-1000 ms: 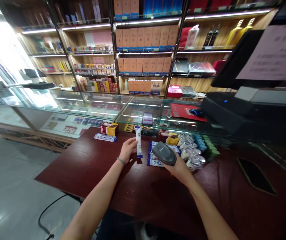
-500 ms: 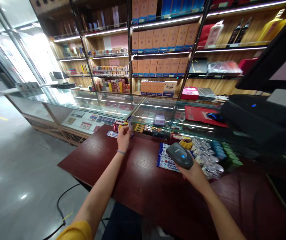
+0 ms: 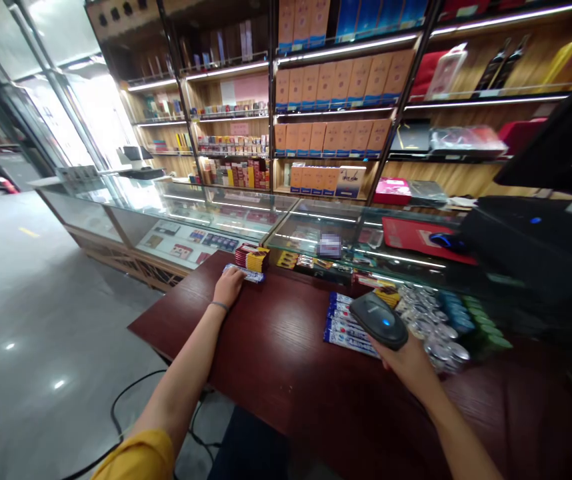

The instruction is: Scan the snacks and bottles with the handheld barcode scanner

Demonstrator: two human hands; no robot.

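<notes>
My left hand (image 3: 228, 287) is low over the left part of the dark red counter, its fingers closed on the near end of a blue-and-white snack packet (image 3: 253, 275) lying flat. Just behind that packet is a stack of red-and-yellow packets (image 3: 251, 257). On the right, my right hand (image 3: 406, 363) is wrapped round a black barcode scanner (image 3: 379, 320) with a lit blue light. Beneath the scanner's head lies a row of blue-and-white packets (image 3: 349, 333), partly covered by it. My fingers under the scanner are mostly hidden.
Clear-lidded cups (image 3: 436, 333), blue cans (image 3: 455, 312) and green cans (image 3: 489, 327) stand grouped right of the scanner. A glass display case (image 3: 286, 220) borders the counter's far side. A dark till machine (image 3: 511, 247) rises at the right. Cables (image 3: 116, 400) lie on the floor at left.
My left hand has moved left and down; the packet it held upright is now flat on the counter. The scanner stays in my right hand, and the view has shifted slightly.
</notes>
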